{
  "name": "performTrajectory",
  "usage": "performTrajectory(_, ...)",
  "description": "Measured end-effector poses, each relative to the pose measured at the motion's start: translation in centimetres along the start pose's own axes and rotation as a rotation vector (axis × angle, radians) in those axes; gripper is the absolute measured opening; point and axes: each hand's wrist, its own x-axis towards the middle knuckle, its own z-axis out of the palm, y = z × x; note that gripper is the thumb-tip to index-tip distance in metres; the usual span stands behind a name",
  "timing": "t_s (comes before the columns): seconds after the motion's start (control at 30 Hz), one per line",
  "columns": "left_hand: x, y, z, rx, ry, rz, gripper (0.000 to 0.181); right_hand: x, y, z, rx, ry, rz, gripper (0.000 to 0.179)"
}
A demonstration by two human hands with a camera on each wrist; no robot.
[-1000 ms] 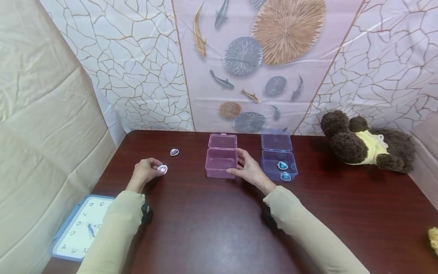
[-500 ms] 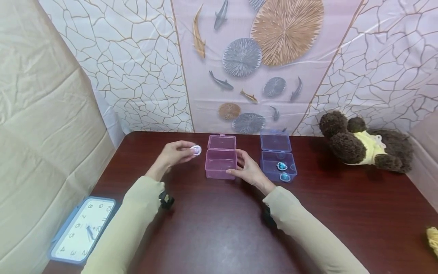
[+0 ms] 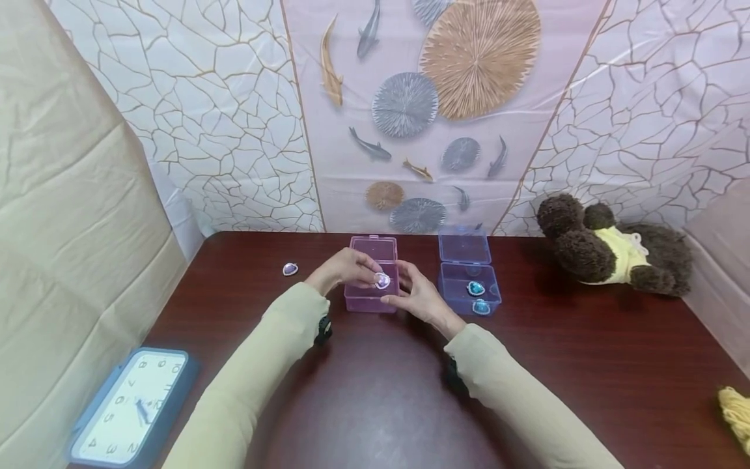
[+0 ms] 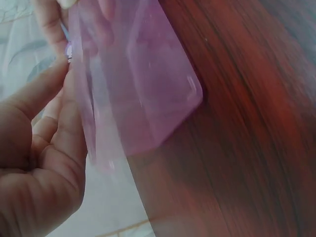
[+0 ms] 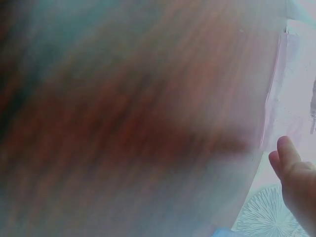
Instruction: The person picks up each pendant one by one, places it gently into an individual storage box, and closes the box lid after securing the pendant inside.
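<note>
My left hand (image 3: 346, 268) pinches a purple gem (image 3: 382, 281) with a pale sparkling rim, above the opening of a pink see-through plastic box (image 3: 370, 305). The box's lid (image 3: 375, 247) stands open at the back. In the left wrist view the box wall (image 4: 163, 84) covers part of the fingers, and only a sliver of the gem (image 4: 69, 51) shows. My right hand (image 3: 424, 298) grips the box's right side, thumb at the front corner. A second purple gem (image 3: 290, 269) lies on the table to the left.
To the right stands a blue see-through box (image 3: 451, 303), lid up, with two teal gems (image 3: 476, 288) in it. A brown plush toy (image 3: 621, 251) lies at the back right. A blue-framed clock (image 3: 131, 404) is at the left, yellow yarn (image 3: 735, 413) at the right edge.
My left hand has lifted the purple gem off the table's left side and carried it right, over the pink box. The right hand has stayed on the box.
</note>
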Motion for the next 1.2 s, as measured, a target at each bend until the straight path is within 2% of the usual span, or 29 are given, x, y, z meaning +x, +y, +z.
performTrajectory(0.17, 0.4, 0.5, 1.2, 0.119, -0.014, 0.007, 0.021, 0.0, -0.2, 0.0, 0.012, 0.001, -0.017, 0.080)
performTrajectory(0.37, 0.6, 0.9, 2.1, 0.229, 0.008, 0.015, 0.015, 0.0, -0.3, -0.1, 0.006, 0.012, -0.021, 0.080)
performTrajectory(0.8, 0.7, 1.2, 2.5, 0.640, 0.073, 0.061, 0.014, 0.0, -0.1, -0.2, -0.001, 0.010, -0.048, 0.080)
performTrajectory(1.1, 0.4, 0.8, 2.8, 0.715, 0.073, 0.108, 0.011, 0.1, 0.1, 0.0, -0.009, 0.003, -0.040, 0.078)
performTrajectory(1.2, 0.1, 0.8, 2.5, 0.670, 0.079, 0.118, 0.014, 0.0, 0.1, 0.1, -0.010, 0.004, -0.021, 0.078)
